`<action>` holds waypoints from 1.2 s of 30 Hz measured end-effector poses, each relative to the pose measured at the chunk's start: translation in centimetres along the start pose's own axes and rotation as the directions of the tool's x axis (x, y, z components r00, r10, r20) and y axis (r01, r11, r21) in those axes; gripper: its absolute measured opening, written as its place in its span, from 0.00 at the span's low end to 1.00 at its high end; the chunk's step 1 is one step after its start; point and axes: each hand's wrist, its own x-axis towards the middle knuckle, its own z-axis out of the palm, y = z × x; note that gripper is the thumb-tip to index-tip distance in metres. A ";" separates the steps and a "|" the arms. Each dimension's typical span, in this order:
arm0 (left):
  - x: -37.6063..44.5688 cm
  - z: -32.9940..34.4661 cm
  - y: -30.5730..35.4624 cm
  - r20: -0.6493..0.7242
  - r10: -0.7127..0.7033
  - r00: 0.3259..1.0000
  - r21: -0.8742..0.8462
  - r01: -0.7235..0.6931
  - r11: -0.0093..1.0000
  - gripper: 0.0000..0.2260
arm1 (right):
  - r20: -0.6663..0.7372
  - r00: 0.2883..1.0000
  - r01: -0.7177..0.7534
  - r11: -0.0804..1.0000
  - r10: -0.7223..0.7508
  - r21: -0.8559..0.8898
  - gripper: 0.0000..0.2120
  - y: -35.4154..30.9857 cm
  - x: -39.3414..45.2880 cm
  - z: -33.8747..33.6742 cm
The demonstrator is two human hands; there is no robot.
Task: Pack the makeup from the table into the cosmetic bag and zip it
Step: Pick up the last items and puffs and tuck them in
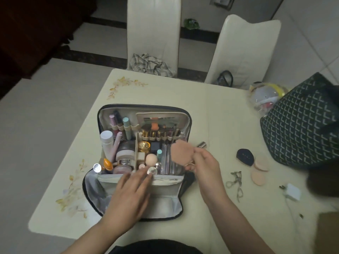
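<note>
The cosmetic bag [141, 162] lies wide open on the cream table [211, 110] in front of me, its compartments crowded with bottles, tubes, jars and a peach sponge [151, 159]. My left hand [131, 195] rests palm down on the near edge of the bag, fingers spread and loose, gripping nothing; the fingertips [146, 177] sit just beside a small silver-capped bottle [152, 170] standing inside. My right hand [203, 164] hovers over the bag's right edge, fingers pinched around a pink powder puff [180, 153] (it looks blurred, so I cannot tell exactly how the fingers sit on it). A metallic tube [201, 144] lies on the table just past that hand. Further right on the table are a dark oval compact [245, 156], round peach puffs [258, 171], an eyelash curler [235, 182] and a white charger plug [292, 191]. A dark patterned tote [300, 125] stands at the table's right side.
</note>
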 end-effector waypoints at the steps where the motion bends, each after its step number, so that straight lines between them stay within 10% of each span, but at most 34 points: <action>1: -0.6 -0.1 -1.1 -0.031 -0.008 0.999 0.005 0.008 1.000 0.20 | 0.051 0.999 0.004 0.999 -0.002 -0.039 0.11 0.1 -0.5 1.1; 13: -3.9 -1.9 -6.9 -0.119 -0.172 0.978 0.029 0.177 0.984 0.07 | 0.431 0.882 0.381 0.829 -0.192 -0.410 0.12 4.5 -3.7 9.6; 20: -5.0 -2.4 -8.7 0.004 -0.131 0.991 -0.112 0.131 0.985 0.20 | 0.567 0.757 0.620 0.628 -0.324 -0.471 0.10 5.3 -4.8 11.8; 25: -5.0 -2.5 -9.4 0.095 -0.109 0.989 -0.167 0.124 0.978 0.24 | 0.697 0.664 0.746 0.298 -0.270 -0.595 0.04 5.2 -3.5 12.1; 29: -4.9 -2.3 -9.4 0.054 -0.095 0.994 -0.154 0.102 0.983 0.21 | 0.658 0.738 0.648 0.429 -0.151 -0.629 0.04 5.0 -3.4 12.6; 36: -5.0 -1.7 -9.2 -0.009 -0.082 0.997 -0.094 0.081 0.992 0.19 | 0.728 0.682 0.719 0.125 0.068 -0.684 0.13 3.2 -4.1 13.8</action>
